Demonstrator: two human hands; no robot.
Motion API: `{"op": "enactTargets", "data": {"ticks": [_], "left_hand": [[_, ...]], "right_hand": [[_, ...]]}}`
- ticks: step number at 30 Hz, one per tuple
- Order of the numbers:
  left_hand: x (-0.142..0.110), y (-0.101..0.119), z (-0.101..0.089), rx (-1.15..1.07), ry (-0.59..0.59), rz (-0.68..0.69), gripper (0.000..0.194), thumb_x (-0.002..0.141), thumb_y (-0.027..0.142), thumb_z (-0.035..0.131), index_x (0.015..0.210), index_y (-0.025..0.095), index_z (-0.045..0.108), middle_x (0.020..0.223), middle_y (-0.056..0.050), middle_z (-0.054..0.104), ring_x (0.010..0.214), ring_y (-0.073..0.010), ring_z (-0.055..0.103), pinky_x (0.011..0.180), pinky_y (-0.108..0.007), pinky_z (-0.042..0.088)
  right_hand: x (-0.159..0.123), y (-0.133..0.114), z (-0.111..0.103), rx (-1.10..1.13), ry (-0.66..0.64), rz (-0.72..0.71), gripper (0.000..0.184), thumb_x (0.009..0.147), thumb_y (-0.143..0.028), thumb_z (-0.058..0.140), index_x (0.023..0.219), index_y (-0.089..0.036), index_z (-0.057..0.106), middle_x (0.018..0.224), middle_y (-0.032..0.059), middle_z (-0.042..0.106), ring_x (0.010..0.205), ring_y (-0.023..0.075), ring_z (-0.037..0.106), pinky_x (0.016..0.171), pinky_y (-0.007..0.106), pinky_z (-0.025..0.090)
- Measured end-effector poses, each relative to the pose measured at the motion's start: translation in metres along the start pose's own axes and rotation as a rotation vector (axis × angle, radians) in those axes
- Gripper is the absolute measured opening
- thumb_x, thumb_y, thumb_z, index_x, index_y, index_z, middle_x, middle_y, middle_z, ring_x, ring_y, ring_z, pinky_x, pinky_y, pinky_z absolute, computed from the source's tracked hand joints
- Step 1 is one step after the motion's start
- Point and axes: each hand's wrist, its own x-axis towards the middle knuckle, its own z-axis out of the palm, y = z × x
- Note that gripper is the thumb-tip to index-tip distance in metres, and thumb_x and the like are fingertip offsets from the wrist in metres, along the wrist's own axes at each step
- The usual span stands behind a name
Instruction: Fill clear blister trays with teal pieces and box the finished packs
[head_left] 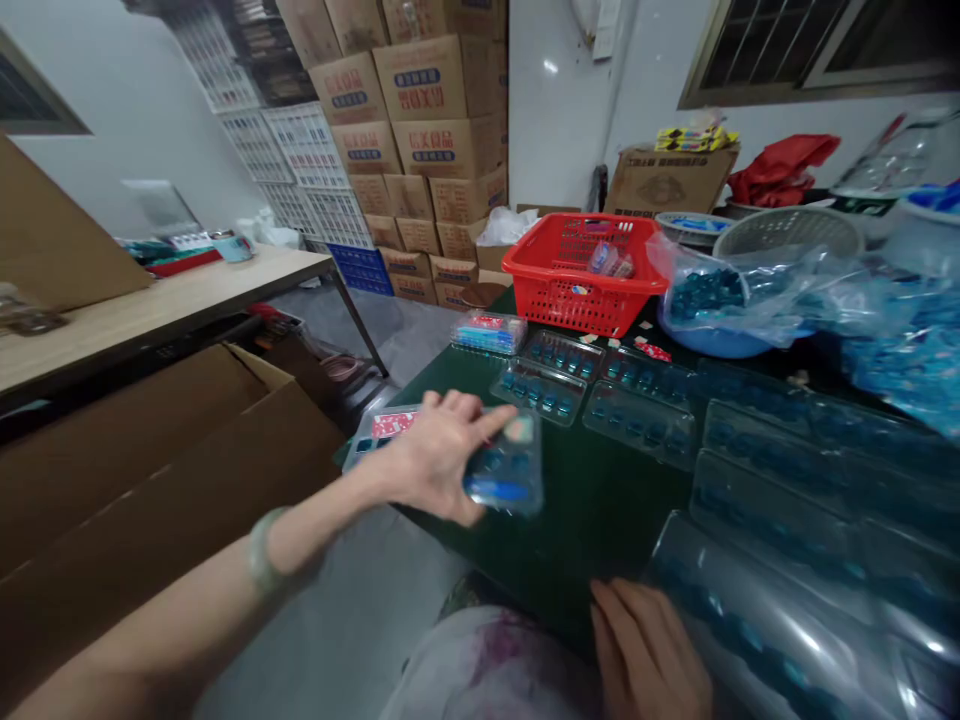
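My left hand is closed over a clear plastic pack, thumb at its near edge and fingers across its top. Inside that pack show a blue stick-like piece and a pale round piece; motion blurs them. A pink-and-white patterned card shows behind my fingers at the left, in clear plastic that may be the same pack or another under it. My right hand is low at the table's near edge, fingers stretched out with nothing visible in them. Beside it lies a large clear tray with blue-green pieces.
Several clear trays with blue-green pieces cover the right of the green table. A filled pack lies near a red basket. Behind are a blue basin and plastic bags. An open carton stands left.
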Motion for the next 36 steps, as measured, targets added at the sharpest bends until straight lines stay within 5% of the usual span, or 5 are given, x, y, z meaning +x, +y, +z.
{"op": "enactTargets", "data": {"ticks": [6,16,20,28,36], "left_hand": [[-0.027,-0.08,0.015,0.101,-0.128,-0.299,0.099,0.05,0.06,0.062,0.136,0.026,0.025,0.097,-0.011,0.046,0.089,-0.0305,0.043,0.076,-0.043,0.031],[-0.028,-0.099,0.031,-0.092,-0.082,-0.309,0.113,0.051,0.075,0.058,0.14,0.027,0.007,0.141,-0.019,0.016,0.126,-0.0447,0.009,0.091,-0.062,0.018],[0.027,-0.123,0.004,-0.083,0.14,-0.291,0.089,0.067,0.065,0.054,0.137,0.023,0.02,0.139,-0.015,0.025,0.124,-0.0368,0.023,0.095,-0.055,0.025],[0.172,-0.195,0.024,-0.104,-0.107,-0.211,0.107,0.047,0.052,0.074,0.136,0.02,0.025,0.144,-0.018,0.012,0.129,-0.0383,0.012,0.098,-0.057,0.021],[0.219,-0.22,0.033,-0.126,-0.326,-0.16,0.122,0.03,0.054,0.078,0.136,0.024,0.026,0.138,-0.02,0.026,0.123,-0.0441,0.023,0.093,-0.064,0.02]], "right_hand": [[0.004,0.0,0.003,-0.037,-0.101,-0.02,0.019,0.081,-0.015,0.052,0.098,-0.012,0.061,0.087,0.0104,0.062,0.081,0.0229,0.056,0.07,0.036,0.042],[0.03,0.003,0.003,-0.067,-0.093,-0.104,0.018,0.083,-0.015,0.045,0.088,-0.016,0.063,0.079,0.0077,0.061,0.072,0.0185,0.055,0.06,0.031,0.038],[0.076,0.004,0.02,-0.126,-0.214,-0.1,0.026,0.082,-0.011,0.039,0.097,-0.017,0.061,0.09,0.0091,0.06,0.079,0.021,0.054,0.063,0.033,0.039],[0.146,0.022,0.088,-0.308,-0.257,-0.071,0.04,0.069,0.006,0.043,0.101,-0.012,0.056,0.093,0.0123,0.059,0.082,0.0215,0.053,0.064,0.033,0.041],[0.154,0.031,0.108,-0.349,-0.38,-0.014,0.034,0.064,0.007,0.051,0.09,-0.013,0.058,0.078,0.0064,0.056,0.073,0.0193,0.049,0.061,0.031,0.036]]}}
